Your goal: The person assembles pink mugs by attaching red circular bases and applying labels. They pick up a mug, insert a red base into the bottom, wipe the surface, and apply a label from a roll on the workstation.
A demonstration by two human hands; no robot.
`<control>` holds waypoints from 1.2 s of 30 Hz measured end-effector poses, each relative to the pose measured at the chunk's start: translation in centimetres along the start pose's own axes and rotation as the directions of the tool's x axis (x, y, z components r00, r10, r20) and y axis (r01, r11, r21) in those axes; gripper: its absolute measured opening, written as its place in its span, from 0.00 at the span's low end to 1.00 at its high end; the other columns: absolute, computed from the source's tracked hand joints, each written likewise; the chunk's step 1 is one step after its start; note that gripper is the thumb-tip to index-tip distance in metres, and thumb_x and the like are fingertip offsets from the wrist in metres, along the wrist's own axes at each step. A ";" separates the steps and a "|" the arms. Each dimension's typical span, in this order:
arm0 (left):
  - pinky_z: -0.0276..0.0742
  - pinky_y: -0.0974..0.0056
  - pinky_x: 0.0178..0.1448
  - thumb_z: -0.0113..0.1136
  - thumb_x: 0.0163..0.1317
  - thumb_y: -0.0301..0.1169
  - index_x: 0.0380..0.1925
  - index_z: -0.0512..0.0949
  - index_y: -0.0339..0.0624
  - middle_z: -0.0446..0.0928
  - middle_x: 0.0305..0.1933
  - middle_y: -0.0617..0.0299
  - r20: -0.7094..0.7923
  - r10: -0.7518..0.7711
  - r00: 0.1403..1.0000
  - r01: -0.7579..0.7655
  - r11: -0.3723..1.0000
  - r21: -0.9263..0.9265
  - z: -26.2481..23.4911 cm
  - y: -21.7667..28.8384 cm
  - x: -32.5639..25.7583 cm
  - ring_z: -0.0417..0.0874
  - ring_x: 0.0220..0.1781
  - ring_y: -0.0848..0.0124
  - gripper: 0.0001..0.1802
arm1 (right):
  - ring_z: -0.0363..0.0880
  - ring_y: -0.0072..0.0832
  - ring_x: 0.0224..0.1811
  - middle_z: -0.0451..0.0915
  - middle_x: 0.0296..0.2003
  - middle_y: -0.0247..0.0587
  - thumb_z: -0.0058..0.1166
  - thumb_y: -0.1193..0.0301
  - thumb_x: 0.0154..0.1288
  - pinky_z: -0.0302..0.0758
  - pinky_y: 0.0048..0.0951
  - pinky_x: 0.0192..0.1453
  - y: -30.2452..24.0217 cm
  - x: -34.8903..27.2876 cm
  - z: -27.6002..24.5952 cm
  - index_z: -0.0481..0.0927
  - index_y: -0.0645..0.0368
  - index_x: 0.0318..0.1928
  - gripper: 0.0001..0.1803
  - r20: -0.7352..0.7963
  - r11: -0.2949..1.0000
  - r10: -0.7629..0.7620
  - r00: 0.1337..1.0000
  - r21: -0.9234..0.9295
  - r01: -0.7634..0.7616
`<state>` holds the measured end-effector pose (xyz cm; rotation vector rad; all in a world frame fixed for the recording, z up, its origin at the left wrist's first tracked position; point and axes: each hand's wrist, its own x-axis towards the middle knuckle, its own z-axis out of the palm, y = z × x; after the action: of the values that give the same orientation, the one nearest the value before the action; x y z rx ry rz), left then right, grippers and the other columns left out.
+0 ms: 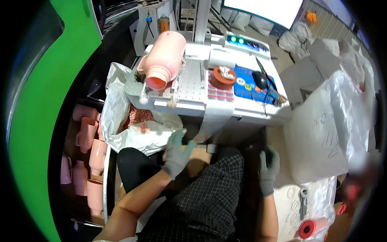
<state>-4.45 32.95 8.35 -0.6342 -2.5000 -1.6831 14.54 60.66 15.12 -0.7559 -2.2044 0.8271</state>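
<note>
Low, both gloved hands (177, 151) (269, 167) outstretched.

Two gloved hands, the left hand (177, 152) and the right hand (268, 169). One large pink jug (163, 60) on the machine. At least five pink jugs (89, 161) stacked at left. One computer mouse (259, 79). One red tape roll (308, 229).

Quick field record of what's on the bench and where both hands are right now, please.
Jig: pink plastic jug lying on its side on the white perforated machine plate
Left hand: grey glove, fingers spread, below the plate, beside the white sack of pink scraps
Right hand: grey glove, holding nothing, beside the large clear plastic bag
Spare jugs: pink row at left
</note>
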 end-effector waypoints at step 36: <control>0.73 0.61 0.36 0.73 0.66 0.28 0.33 0.88 0.35 0.77 0.27 0.57 0.230 -0.238 0.944 0.279 0.947 -0.162 1.1 -0.1 -12.0 0.77 0.29 0.65 0.07 | 0.73 0.49 0.58 0.76 0.52 0.53 0.76 0.43 0.50 0.70 0.49 0.64 -12.2 21.0 20.6 0.76 0.61 0.56 0.43 0.131 0.878 -0.337 0.932 -0.314 0.362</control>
<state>6.67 30.30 4.55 -0.5380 -2.6857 -2.0726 -17.00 60.40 19.67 -0.4565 -2.4810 0.3063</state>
